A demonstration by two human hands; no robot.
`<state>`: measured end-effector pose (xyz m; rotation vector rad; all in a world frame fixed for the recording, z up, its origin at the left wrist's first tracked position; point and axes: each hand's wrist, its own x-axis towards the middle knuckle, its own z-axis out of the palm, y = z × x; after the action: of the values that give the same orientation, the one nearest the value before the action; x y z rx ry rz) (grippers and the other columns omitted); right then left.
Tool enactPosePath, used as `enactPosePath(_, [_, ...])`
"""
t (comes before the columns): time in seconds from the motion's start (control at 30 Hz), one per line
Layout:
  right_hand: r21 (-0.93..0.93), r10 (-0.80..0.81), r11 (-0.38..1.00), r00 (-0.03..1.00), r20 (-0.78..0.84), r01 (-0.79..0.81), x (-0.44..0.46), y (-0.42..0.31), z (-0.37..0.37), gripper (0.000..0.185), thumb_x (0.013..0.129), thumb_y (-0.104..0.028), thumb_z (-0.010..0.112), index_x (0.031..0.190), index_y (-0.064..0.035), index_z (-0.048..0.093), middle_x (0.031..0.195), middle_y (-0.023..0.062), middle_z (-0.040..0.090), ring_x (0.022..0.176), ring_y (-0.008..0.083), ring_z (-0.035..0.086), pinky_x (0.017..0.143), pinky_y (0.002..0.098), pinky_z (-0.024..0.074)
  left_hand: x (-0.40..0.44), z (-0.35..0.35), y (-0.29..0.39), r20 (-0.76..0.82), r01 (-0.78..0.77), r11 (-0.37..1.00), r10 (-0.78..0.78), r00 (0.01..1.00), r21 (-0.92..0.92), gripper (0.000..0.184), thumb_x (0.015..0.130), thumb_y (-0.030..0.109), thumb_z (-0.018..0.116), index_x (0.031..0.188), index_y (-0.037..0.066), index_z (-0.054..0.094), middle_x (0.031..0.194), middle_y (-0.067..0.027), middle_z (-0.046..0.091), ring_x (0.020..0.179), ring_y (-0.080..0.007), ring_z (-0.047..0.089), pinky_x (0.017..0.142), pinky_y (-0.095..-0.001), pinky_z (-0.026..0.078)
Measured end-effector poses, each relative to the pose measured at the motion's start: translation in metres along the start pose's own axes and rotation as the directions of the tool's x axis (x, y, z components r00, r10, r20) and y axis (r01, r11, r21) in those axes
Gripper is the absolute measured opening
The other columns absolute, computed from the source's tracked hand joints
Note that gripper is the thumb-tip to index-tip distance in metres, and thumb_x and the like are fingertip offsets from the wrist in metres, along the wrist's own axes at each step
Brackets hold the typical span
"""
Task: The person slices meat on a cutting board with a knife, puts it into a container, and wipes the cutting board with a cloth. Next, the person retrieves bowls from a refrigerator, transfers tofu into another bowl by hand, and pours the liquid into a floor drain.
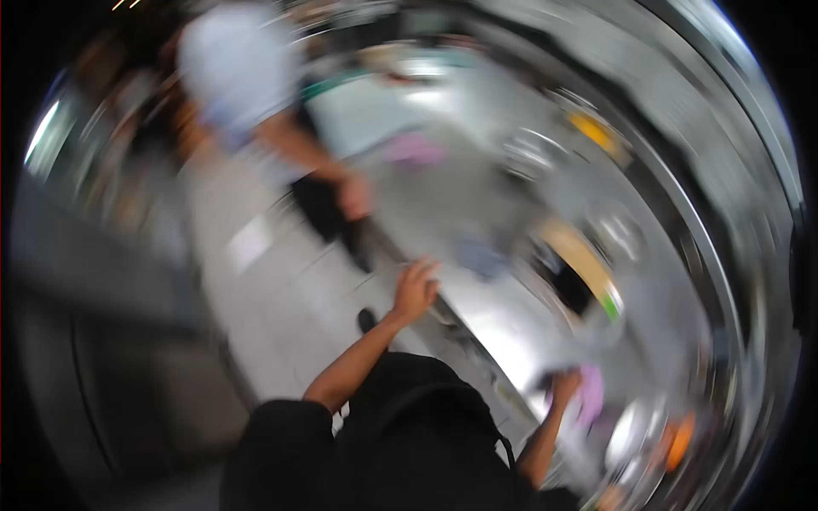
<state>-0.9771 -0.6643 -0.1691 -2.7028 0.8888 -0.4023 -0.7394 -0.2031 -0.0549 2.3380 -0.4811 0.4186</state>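
The whole view is smeared by motion. My left hand (416, 291) is at the front edge of the steel counter (507, 341), its fingers apart and nothing visible in them. To the right, my right hand (564, 387) is closed over the counter, against a pink cloth (590, 396) that it appears to grip. A small dark patch shows beside its fingers, too blurred to name. Past my left hand, a bluish-grey cloth (481, 257) lies on the counter.
Another person in a light shirt (239, 68) stands in the aisle, an arm by the counter. Along it are a second pink cloth (416, 149), round metal bowls (532, 153), a tan board-like object (579, 255), and an orange item (680, 441). Floor tiles (281, 298) lie left.
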Motion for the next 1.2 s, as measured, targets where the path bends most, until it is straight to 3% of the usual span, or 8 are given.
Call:
enactPosePath(0.13, [-0.233, -0.102, 0.926, 0.790, 0.605, 0.298, 0.070, -0.178, -0.061, 0.053, 0.083, -0.040, 0.064, 0.118, -0.0005, 0.060, 0.118, 0.0240, 0.060, 0.108, 0.0399, 0.059, 0.093, 0.0461, 0.0470, -0.186, -0.107, -0.090, -0.390, 0.672, 0.717, -0.574, 0.720, 0.186, 0.054, 0.082, 0.024, 0.066, 0.133, 0.015, 0.049, 0.132, -0.0181, 0.049, 0.120, -0.0356, 0.048, 0.098, -0.0485, 0.040])
enactPosePath(0.2, [0.119, -0.395, 0.882, 0.577, 0.715, 0.456, 0.067, -0.256, -0.056, 0.056, 0.083, -0.042, 0.066, 0.121, -0.0014, 0.059, 0.118, 0.0247, 0.061, 0.107, 0.0363, 0.061, 0.091, 0.0433, 0.0483, -0.294, -0.161, -0.116, -0.782, 0.920, 0.388, -0.592, 0.197, -0.062, 0.047, 0.081, 0.019, 0.068, 0.124, 0.011, 0.054, 0.120, -0.0175, 0.055, 0.109, -0.0352, 0.055, 0.094, -0.0441, 0.044])
enactPosePath(0.3, [0.604, -0.709, 0.699, 0.260, 0.655, 0.384, 0.014, -0.377, -0.067, 0.059, 0.086, -0.038, 0.067, 0.127, 0.0018, 0.053, 0.112, 0.0216, 0.065, 0.104, 0.0309, 0.064, 0.087, 0.0389, 0.0498, -0.421, -0.276, -0.127, -0.902, 0.926, 0.355, -0.429, 0.036, -0.132, 0.035, 0.082, 0.015, 0.066, 0.115, 0.005, 0.061, 0.117, -0.0166, 0.060, 0.110, -0.0343, 0.056, 0.096, -0.0416, 0.044])
enactPosePath(0.57, [0.576, -0.705, 0.261, -0.254, 0.662, 0.775, -0.132, -0.511, -0.015, 0.054, 0.084, -0.041, 0.067, 0.126, -0.0087, 0.056, 0.115, 0.0243, 0.062, 0.105, 0.0400, 0.060, 0.091, 0.0439, 0.0474, -0.531, -0.581, -0.055, -0.754, 0.866, 0.206, 0.430, -0.498, -0.455, 0.077, 0.082, 0.050, 0.066, 0.136, 0.002, 0.039, 0.133, -0.0202, 0.046, 0.127, -0.0352, 0.041, 0.104, -0.0427, 0.036])
enactPosePath(0.63, [0.579, -0.628, 0.242, -0.329, 0.705, 0.779, -0.181, -0.558, -0.023, 0.054, 0.084, -0.042, 0.066, 0.126, -0.0089, 0.056, 0.115, 0.0246, 0.061, 0.108, 0.0399, 0.059, 0.092, 0.0444, 0.0461, -0.605, -0.641, -0.067, -0.873, 0.827, 0.452, 0.183, -0.453, -0.335, 0.088, 0.080, 0.060, 0.065, 0.139, 0.002, 0.036, 0.137, -0.0203, 0.043, 0.127, -0.0354, 0.042, 0.104, -0.0462, 0.034])
enactPosePath(0.83, [0.722, -0.531, -0.160, -0.676, 0.511, 0.673, -0.321, -0.691, -0.031, 0.063, 0.081, -0.039, 0.071, 0.130, -0.0052, 0.051, 0.108, 0.0275, 0.063, 0.103, 0.0388, 0.062, 0.088, 0.0426, 0.0490, -0.554, -0.642, -0.077, -0.716, 0.786, 0.330, 0.330, -0.615, -0.523, 0.077, 0.082, 0.061, 0.061, 0.125, -0.003, 0.050, 0.122, -0.0204, 0.051, 0.119, -0.0347, 0.047, 0.102, -0.0377, 0.037])
enactPosePath(1.03, [0.961, -0.581, -0.139, -0.806, 0.115, 0.238, -0.484, -0.811, -0.107, 0.086, 0.070, -0.032, 0.083, 0.136, 0.0007, 0.041, 0.135, 0.0246, 0.048, 0.120, 0.0388, 0.051, 0.099, 0.0404, 0.0419, -0.565, -0.527, -0.027, -0.794, 0.332, 0.833, -0.192, -0.577, -0.442, 0.036, 0.098, 0.031, 0.051, 0.088, -0.002, 0.063, 0.072, -0.0018, 0.061, 0.059, -0.0089, 0.052, 0.055, -0.0221, 0.039])
enactPosePath(1.2, [0.940, -0.604, -0.070, -0.764, 0.227, 0.334, -0.507, -0.809, -0.036, 0.105, 0.053, -0.038, 0.093, 0.132, 0.0072, 0.041, 0.131, 0.0244, 0.048, 0.122, 0.0344, 0.046, 0.106, 0.0400, 0.0335, -0.602, -0.455, -0.042, -0.700, 0.711, 0.153, -0.405, -0.588, -0.686, 0.029, 0.091, 0.032, 0.061, 0.104, 0.007, 0.062, 0.084, -0.0100, 0.064, 0.063, -0.0191, 0.062, 0.063, -0.0327, 0.050])
